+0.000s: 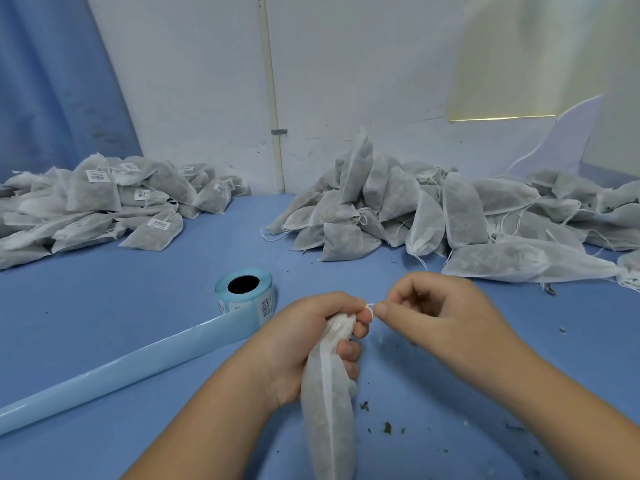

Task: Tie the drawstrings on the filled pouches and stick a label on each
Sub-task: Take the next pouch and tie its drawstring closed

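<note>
My left hand grips the gathered neck of a white filled pouch, which hangs down toward me. A thin white drawstring loops out of the neck between my two hands. My right hand pinches that drawstring with thumb and fingertips, just right of the left hand. A roll of blue-backed labels stands to the left of my hands, its empty backing strip trailing toward the lower left.
A heap of labelled pouches lies at the back left. A larger heap of unlabelled pouches with loose strings fills the back right. The blue tabletop carries scattered herb crumbs near my hands. A white wall stands behind.
</note>
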Demonstrator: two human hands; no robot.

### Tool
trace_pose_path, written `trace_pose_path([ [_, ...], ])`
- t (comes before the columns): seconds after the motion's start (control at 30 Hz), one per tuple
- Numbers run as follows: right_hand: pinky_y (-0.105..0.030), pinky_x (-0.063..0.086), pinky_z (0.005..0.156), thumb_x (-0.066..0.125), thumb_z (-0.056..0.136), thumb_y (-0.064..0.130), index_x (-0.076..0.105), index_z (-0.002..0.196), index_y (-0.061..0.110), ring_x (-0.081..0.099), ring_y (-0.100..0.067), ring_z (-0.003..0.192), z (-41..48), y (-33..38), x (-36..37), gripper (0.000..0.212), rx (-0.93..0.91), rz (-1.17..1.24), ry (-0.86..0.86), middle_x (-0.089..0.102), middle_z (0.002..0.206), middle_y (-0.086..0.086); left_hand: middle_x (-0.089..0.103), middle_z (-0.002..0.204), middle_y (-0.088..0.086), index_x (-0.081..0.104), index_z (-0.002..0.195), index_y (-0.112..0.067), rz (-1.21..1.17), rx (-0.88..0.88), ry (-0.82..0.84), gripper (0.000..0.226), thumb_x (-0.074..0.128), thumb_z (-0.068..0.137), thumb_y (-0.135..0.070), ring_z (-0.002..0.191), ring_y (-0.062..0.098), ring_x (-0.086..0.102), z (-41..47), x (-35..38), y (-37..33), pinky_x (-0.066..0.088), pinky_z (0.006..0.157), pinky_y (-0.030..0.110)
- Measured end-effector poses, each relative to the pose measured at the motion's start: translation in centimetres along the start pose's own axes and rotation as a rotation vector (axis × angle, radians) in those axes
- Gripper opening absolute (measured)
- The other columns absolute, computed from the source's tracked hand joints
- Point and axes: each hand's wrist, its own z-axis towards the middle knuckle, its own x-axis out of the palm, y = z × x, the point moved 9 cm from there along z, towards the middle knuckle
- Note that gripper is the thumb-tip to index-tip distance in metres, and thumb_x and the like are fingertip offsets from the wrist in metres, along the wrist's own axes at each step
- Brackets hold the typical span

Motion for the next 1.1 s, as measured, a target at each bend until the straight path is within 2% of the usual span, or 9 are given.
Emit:
trace_pose_path([
  [0.1,-0.025,0.037,0.053,0.082,0.067,0.034,0.068,0.072,0.022,0.042,-0.011,0.055,-0.3,-0.4,1.5,0.020,0.050,0.105,0.093,0.050,0.056,0.006,0.051,0.055,-0.002,0.060,0.068,-0.010,0.011,0.004,-0.010,0.022,0.058,0.088,-0.018,0.035,0.009,0.041,0.1,0.0,0.1,0.039,0.038,0.017],
  [0.27,-0.017,0.039,0.047,0.084,0.068,0.024,0.068,0.065,0.020,0.048,-0.009,0.050,-0.2,-1.0,1.8,0.017,0.134,0.142,0.131,0.054,0.052,0.007,0.056,0.061,0.002,0.067,0.060,-0.015,0.171,0.145,-0.080,0.032,0.060,0.091,-0.016,0.044,0.013,0.047,0.1,-0.7,-0.8,0.042,0.043,0.021],
  [0.37,-0.015,0.040,0.046,0.082,0.071,0.021,0.067,0.061,0.017,0.049,-0.008,0.047,-0.3,-1.0,2.0,0.018,0.159,0.157,0.172,0.055,0.050,0.005,0.056,0.058,0.003,0.065,0.060,-0.016,0.272,0.193,-0.100,0.031,0.060,0.091,-0.016,0.045,0.015,0.050,-0.2,-0.7,-1.3,0.044,0.044,0.023],
  [0.53,-0.014,0.040,0.047,0.080,0.075,0.018,0.068,0.065,0.011,0.048,-0.008,0.048,-0.4,-0.9,2.1,0.017,0.152,0.140,0.213,0.055,0.052,0.005,0.057,0.055,0.006,0.063,0.075,-0.007,0.377,0.203,-0.108,0.021,0.061,0.092,-0.018,0.044,0.017,0.053,-0.3,-0.8,-1.6,0.047,0.044,0.024],
  [0.6,-0.013,0.040,0.048,0.079,0.076,0.018,0.068,0.068,0.009,0.048,-0.008,0.049,-0.5,-0.8,2.2,0.017,0.145,0.144,0.229,0.055,0.053,0.005,0.057,0.055,0.010,0.063,0.074,-0.007,0.419,0.197,-0.102,0.022,0.062,0.092,-0.021,0.045,0.021,0.053,-0.3,-0.9,-1.6,0.048,0.046,0.025],
  [0.83,-0.015,0.041,0.050,0.079,0.075,0.019,0.067,0.069,0.011,0.050,-0.008,0.051,-0.5,-0.8,2.3,0.016,0.156,0.156,0.250,0.056,0.055,0.005,0.056,0.054,0.013,0.061,0.069,-0.010,0.432,0.225,-0.094,0.026,0.061,0.093,-0.020,0.041,0.021,0.053,-0.6,-0.6,-1.9,0.046,0.042,0.023],
  [1.1,-0.017,0.041,0.051,0.075,0.079,0.015,0.064,0.065,0.015,0.053,-0.010,0.052,-0.5,-0.6,2.1,0.017,0.148,0.175,0.252,0.056,0.053,0.006,0.064,0.060,0.014,0.071,0.068,-0.017,0.480,0.328,-0.150,0.020,0.068,0.087,-0.023,0.047,0.025,0.060,-0.6,-0.9,-2.7,0.050,0.049,0.025],
])
